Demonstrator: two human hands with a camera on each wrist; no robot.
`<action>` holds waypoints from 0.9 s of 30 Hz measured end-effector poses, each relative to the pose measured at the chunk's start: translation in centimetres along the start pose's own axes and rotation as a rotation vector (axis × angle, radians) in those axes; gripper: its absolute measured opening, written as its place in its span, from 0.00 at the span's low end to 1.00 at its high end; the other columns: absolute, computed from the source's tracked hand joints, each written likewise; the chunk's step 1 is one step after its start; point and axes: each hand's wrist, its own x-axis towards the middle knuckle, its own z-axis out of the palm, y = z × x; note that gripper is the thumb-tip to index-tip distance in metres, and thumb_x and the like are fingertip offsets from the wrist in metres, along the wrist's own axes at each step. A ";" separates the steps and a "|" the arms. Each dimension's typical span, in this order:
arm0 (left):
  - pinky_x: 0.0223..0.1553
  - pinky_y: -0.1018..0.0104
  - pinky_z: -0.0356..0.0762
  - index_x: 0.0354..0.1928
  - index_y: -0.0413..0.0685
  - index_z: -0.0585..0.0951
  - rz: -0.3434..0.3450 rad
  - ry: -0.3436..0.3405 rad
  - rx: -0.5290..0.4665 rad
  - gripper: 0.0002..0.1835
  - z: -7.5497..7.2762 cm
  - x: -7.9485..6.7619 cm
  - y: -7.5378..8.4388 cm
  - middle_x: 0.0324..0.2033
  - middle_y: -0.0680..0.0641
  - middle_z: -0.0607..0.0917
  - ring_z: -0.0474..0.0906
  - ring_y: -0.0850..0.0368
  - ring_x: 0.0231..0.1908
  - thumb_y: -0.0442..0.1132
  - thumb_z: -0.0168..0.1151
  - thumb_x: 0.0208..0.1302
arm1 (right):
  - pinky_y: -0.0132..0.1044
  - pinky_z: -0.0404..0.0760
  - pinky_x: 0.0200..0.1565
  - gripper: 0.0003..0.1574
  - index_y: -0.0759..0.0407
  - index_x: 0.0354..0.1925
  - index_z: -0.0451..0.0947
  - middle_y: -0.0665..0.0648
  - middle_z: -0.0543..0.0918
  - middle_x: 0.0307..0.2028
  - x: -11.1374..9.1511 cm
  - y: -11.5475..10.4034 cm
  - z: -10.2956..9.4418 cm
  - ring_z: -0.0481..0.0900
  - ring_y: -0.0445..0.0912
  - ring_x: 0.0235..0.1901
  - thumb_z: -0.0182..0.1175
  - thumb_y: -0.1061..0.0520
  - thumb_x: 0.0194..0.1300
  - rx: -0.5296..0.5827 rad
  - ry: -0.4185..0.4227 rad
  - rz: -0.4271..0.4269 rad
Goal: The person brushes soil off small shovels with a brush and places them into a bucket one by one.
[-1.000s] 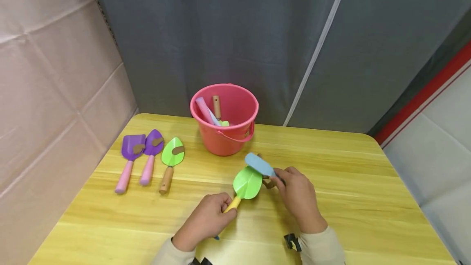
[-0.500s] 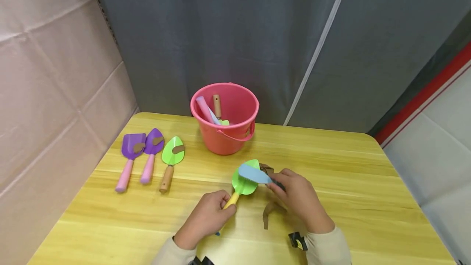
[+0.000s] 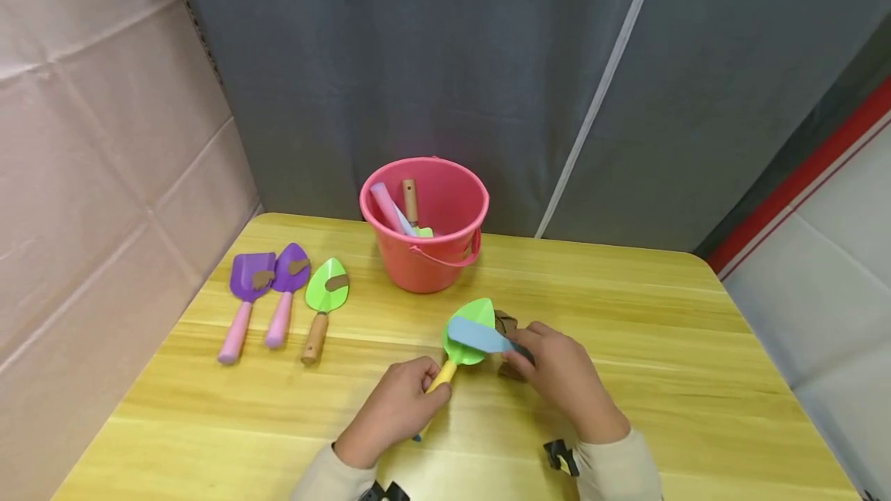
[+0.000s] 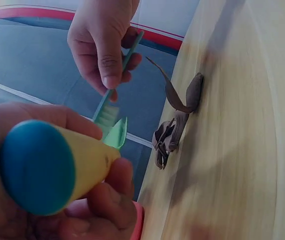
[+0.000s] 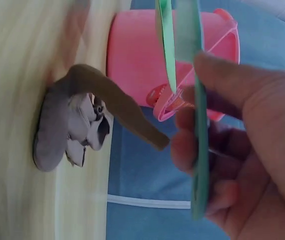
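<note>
My left hand (image 3: pixel 397 408) grips the yellow handle of a garden trowel (image 3: pixel 480 311) with a green leaf-shaped blade. The handle's blue end cap (image 4: pixel 37 167) faces the left wrist camera. In my right hand (image 3: pixel 567 377) I hold a light blue brush (image 3: pixel 476 335), pinched by its handle; its head lies across the trowel blade in the head view. Pale bristles (image 4: pixel 106 117) face the blade. Below the two tools, a heap of brown strips (image 4: pixel 167 137) lies on the table, partly hidden by my right hand in the head view. One curved strip (image 5: pixel 107 95) sticks up from it.
Two purple trowels (image 3: pixel 249 273) (image 3: pixel 288 273) with pink handles and one green trowel (image 3: pixel 327 292) with a wooden handle lie on the left, each with a brown patch on its blade. Behind stands a red bucket (image 3: pixel 425 265) containing several tools. A grey curtain (image 3: pixel 445 60) hangs behind the table.
The brush has moved left and down from the blade's right edge onto its middle. A brown strip, visible below my right hand half a second ago, now shows closer to the heap.
</note>
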 end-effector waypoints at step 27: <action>0.16 0.69 0.69 0.35 0.45 0.76 0.006 -0.058 0.025 0.06 0.3 0.4 0.5 0.18 0.54 0.72 0.69 0.64 0.16 0.40 0.61 0.68 | 0.40 0.73 0.21 0.12 0.58 0.40 0.84 0.53 0.79 0.29 0.0 0.1 -0.2 0.71 0.44 0.20 0.73 0.55 0.59 -0.056 0.109 0.112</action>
